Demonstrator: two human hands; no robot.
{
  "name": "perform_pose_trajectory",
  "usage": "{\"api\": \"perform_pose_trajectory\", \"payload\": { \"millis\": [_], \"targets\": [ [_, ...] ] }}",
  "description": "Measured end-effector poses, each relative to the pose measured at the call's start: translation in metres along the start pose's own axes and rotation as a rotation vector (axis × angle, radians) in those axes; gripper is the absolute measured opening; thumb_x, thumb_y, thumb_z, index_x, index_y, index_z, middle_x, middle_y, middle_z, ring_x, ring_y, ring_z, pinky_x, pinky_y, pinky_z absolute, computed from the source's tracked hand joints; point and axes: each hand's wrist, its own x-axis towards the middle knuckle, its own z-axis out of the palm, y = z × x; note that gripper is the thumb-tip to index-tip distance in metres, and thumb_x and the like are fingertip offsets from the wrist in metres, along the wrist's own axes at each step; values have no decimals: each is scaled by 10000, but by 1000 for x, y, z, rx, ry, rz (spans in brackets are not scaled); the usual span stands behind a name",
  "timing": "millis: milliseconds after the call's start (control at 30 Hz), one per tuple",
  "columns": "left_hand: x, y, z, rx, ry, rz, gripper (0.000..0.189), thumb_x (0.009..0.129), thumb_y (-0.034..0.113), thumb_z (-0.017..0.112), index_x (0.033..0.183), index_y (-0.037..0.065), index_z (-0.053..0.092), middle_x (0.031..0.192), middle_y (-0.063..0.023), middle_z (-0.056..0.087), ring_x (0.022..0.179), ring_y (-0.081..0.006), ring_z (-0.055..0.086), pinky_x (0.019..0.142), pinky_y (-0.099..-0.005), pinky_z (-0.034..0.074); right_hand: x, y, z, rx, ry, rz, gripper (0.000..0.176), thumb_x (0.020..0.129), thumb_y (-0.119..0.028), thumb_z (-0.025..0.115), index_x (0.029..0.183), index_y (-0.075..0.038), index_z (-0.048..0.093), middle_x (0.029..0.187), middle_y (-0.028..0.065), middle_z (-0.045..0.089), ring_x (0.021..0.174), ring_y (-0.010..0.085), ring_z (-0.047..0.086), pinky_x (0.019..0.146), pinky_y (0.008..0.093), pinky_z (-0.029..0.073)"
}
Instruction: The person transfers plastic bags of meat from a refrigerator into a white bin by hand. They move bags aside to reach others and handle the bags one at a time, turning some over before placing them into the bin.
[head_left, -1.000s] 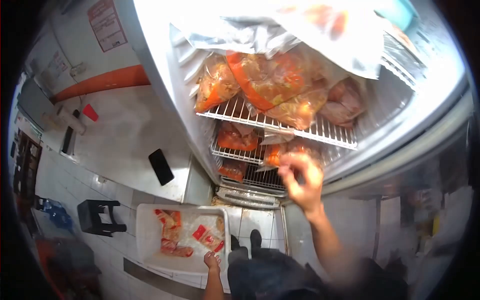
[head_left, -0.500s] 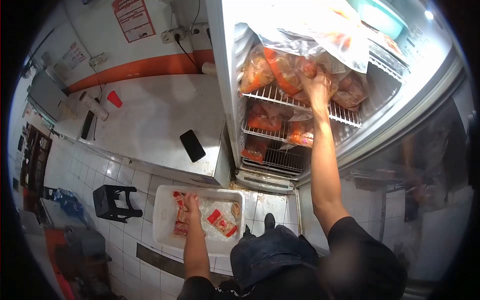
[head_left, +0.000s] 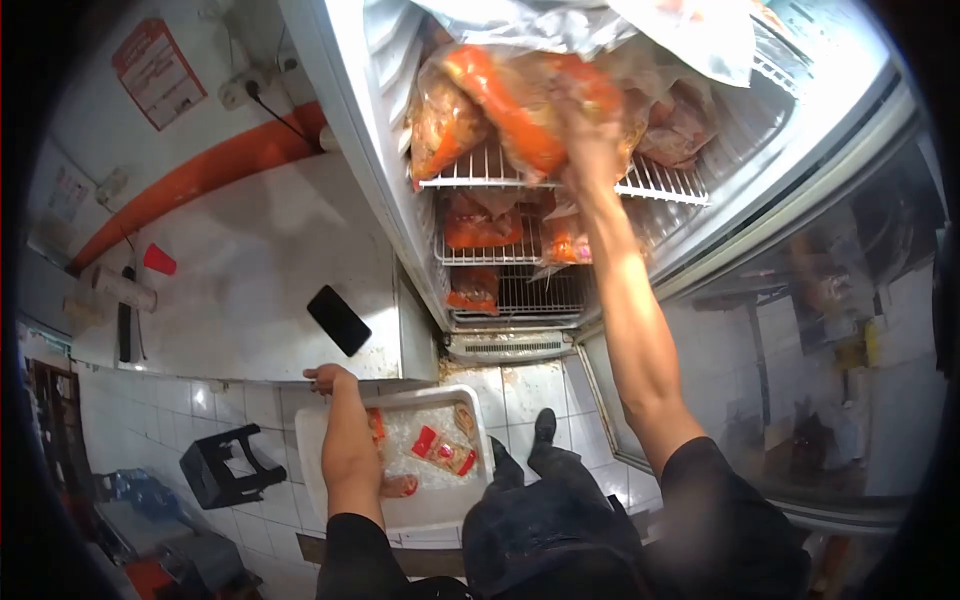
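My right hand [head_left: 588, 120] is inside the open fridge, blurred, with its fingers on a clear bag of orange and pale food [head_left: 515, 115] at the upper wire shelf [head_left: 485, 172]. Another such bag [head_left: 440, 125] leans to its left, and a bag of darker meat [head_left: 677, 130] lies to its right. At the front edge of the white counter [head_left: 250, 270], my left hand [head_left: 328, 378] has its fingers apart and holds nothing. Below that hand, a white tub [head_left: 410, 515] holds a red-and-clear packet [head_left: 443, 451] and other packets, partly hidden by my left forearm.
A black phone [head_left: 339, 320] and a red cup [head_left: 159, 259] rest on the counter. On the tiled floor stands a black stool [head_left: 215, 470] left of the tub. The open glass fridge door [head_left: 780, 370] extends along the right. Lower shelves hold more bags [head_left: 483, 222].
My left hand has moved from over the tub up to the counter edge. My right hand and the orange bag under it have shifted left, and the whole view has shifted.
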Motion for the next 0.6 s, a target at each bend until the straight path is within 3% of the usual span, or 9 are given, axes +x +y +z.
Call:
{"api": "perform_pose_trajectory", "payload": {
  "millis": [67, 167, 233, 300, 400, 467, 600],
  "targets": [
    [11, -6, 13, 45, 81, 41, 734, 992, 543, 233, 1399, -64, 301, 1359, -340, 416, 1218, -464, 479, 1007, -548, 404, -3, 9, -42, -117, -118, -153, 630, 815, -44, 712, 1335, -10, 358, 1255, 189, 558, 1155, 291, 567, 964, 429, 496],
    [16, -6, 20, 26, 147, 65, 673, 999, 511, 260, 1290, -82, 387, 1262, -342, 489, 1171, -468, 513, 992, -542, 420, -88, -22, -72, -39, -4, 42, 602, 792, 38, 680, 1318, -40, 398, 1190, 136, 577, 1076, 258, 597, 941, 395, 509],
    [7, -1, 14, 37, 175, 91, 637, 1007, 482, 290, 1168, -109, 463, 1151, -348, 557, 1115, -479, 545, 979, -539, 429, -150, -11, -129, -58, -40, 173, 699, 738, 23, 704, 1348, -40, 369, 1194, 118, 559, 1073, 252, 596, 939, 385, 511],
    [14, -5, 18, 50, 179, 101, 637, 1007, 486, 281, 1172, -102, 465, 1145, -336, 568, 1109, -477, 550, 974, -541, 429, -220, -6, -145, -105, 86, 302, 738, 724, 17, 701, 1363, -22, 334, 1188, 114, 554, 1055, 241, 598, 941, 373, 508],
    [7, 3, 16, 124, 164, 96, 647, 1005, 499, 263, 1180, -88, 470, 1151, -321, 575, 1108, -475, 553, 965, -542, 432, -293, 33, -202, -89, 113, 723, 737, 752, 43, 681, 1383, -45, 311, 1246, 152, 535, 1108, 252, 588, 937, 389, 514],
    [11, 0, 16, 171, 164, 93, 655, 1003, 508, 251, 1188, -80, 472, 1160, -314, 576, 1110, -474, 553, 964, -542, 433, -312, 74, -229, -61, 73, 865, 728, 773, 70, 668, 1391, -62, 305, 1249, 165, 537, 1128, 257, 581, 938, 401, 517],
    [17, -6, 18, 179, 156, 139, 682, 995, 524, 253, 1192, -93, 469, 1162, -328, 570, 1101, -479, 559, 964, -537, 442, -290, 182, -292, -102, -100, 936, 730, 785, 69, 672, 1396, -69, 297, 1274, 153, 530, 1138, 268, 575, 943, 408, 513]
  ]
}}
